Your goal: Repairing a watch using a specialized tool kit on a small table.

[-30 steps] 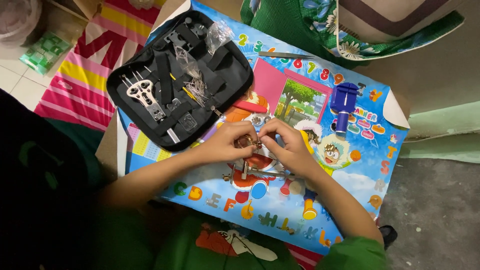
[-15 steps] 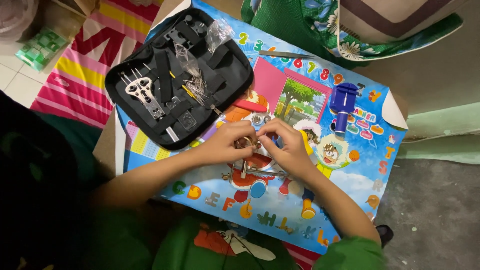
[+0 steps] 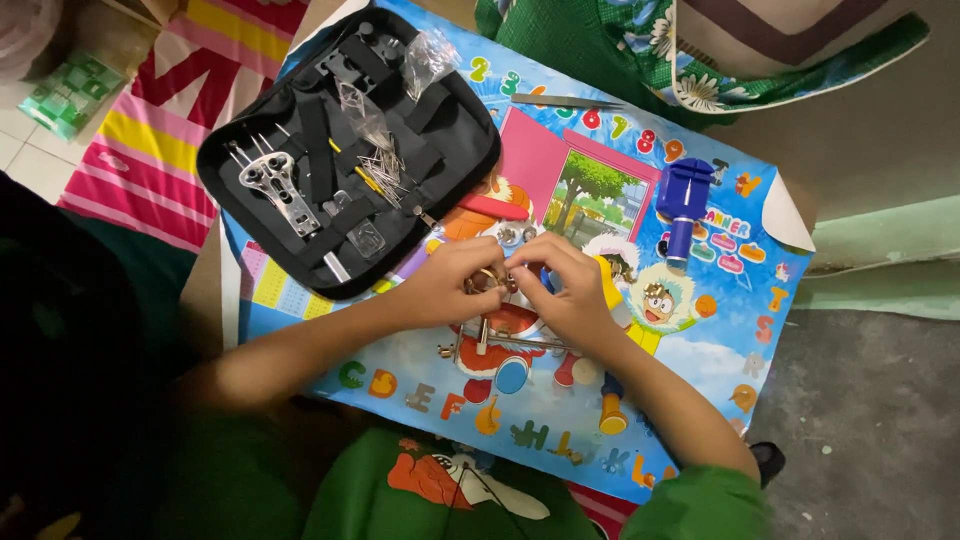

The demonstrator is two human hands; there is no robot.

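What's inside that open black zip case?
The black case holds a silver pronged metal tool, small clear bags and loose pins under elastic straps. Anything beneath these is covered.

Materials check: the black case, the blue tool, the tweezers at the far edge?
Case: looks like black woven fabric, matte, with elastic straps holding tools. Blue tool: likely moulded plastic, uniform glossy blue. Tweezers: seem bare metal, thin and grey with a dull shine.
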